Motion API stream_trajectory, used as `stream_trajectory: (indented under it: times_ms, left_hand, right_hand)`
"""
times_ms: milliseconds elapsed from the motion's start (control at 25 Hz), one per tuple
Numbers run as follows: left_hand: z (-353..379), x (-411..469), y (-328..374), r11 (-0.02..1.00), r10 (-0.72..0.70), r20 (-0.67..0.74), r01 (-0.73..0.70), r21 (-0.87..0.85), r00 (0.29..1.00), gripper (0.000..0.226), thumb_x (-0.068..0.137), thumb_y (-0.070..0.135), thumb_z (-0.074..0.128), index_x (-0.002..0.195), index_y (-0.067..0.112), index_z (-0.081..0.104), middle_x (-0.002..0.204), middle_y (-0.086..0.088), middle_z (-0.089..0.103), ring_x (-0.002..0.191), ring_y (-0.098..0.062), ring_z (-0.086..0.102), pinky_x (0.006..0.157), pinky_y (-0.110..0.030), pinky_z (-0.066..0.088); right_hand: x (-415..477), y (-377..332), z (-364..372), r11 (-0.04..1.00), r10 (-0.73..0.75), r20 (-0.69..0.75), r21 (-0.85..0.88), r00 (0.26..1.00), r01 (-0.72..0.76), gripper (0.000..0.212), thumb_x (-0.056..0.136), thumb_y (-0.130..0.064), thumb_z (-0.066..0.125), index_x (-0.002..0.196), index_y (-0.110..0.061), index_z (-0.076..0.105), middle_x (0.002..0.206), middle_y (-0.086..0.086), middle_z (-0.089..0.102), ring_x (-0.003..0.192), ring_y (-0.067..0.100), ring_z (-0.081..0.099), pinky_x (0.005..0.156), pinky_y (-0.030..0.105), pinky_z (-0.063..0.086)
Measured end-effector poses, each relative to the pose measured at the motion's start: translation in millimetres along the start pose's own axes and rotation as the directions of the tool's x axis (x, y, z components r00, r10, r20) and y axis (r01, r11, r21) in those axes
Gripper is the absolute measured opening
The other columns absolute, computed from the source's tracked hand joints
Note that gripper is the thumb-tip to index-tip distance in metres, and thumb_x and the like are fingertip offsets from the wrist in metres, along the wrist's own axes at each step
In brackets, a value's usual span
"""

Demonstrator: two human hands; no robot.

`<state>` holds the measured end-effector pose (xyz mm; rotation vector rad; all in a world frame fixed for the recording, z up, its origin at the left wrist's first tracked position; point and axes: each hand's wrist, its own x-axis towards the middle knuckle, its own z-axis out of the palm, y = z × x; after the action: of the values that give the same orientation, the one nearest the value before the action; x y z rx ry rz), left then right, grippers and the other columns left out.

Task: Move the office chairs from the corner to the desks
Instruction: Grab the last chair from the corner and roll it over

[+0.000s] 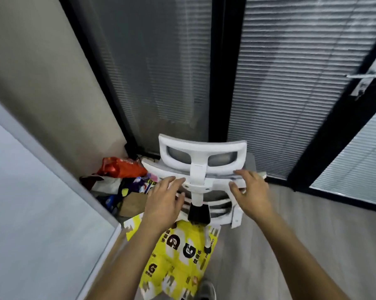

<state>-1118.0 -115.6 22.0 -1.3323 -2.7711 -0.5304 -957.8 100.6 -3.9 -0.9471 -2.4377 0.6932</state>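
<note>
A white office chair [199, 167] with a grey mesh back and headrest stands in the corner, its back towards me. My left hand [164, 198] reaches to the left part of the backrest's top bar, fingers straight and spread, just touching it. On the right part of that bar lies my right hand [251, 192], fingers over the top edge and thumb below, loosely around it. The chair's seat and most of its base are hidden behind the backrest.
A yellow printed carton [178, 258] lies on the floor under the chair's rear. Bags and clutter [122, 180] are piled in the corner at left. A white desk edge [42, 191] runs along the left. Glass partitions with blinds and a door handle [365, 77] stand ahead.
</note>
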Motion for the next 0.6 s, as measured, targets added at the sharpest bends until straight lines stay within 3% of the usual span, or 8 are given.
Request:
stream_trajectory:
  times_ms: [200,440,600]
  left_hand:
    - [35,58,-62,0.998,-0.016,0.069,0.012,0.062,0.997,0.042,0.098,0.045,0.044,0.139,0.037,0.046,0.145,0.002,0.046,0.133,-0.026,0.041,0.109,-0.043,0.032]
    - [63,78,-101,0.984,0.174,0.001,-0.174,-0.037,0.985,0.046,0.093,0.061,0.041,0.115,0.029,0.065,0.107,-0.003,0.058,0.109,-0.029,0.053,0.105,-0.049,0.034]
    - [66,53,-110,0.940,0.309,-0.032,-0.310,-0.141,0.950,0.045,0.092,0.056,0.047,0.113,0.023,0.070,0.105,-0.006,0.057,0.107,-0.028,0.048,0.101,-0.058,0.039]
  right_hand:
    - [35,17,44,0.980,0.045,0.134,-0.198,0.990,-0.018,0.061,0.078,-0.076,0.053,0.114,-0.028,0.062,0.114,-0.005,0.060,0.115,0.021,0.052,0.105,0.043,0.037]
    - [4,15,47,0.974,0.111,0.002,-0.201,0.994,-0.109,0.059,0.073,-0.082,0.057,0.099,-0.029,0.060,0.095,-0.013,0.058,0.095,0.016,0.053,0.088,0.036,0.045]
    - [-64,-2,55,0.960,0.201,-0.108,-0.174,0.974,-0.218,0.059,0.072,-0.081,0.063,0.096,-0.027,0.060,0.092,-0.013,0.059,0.092,0.015,0.056,0.086,0.036,0.048]
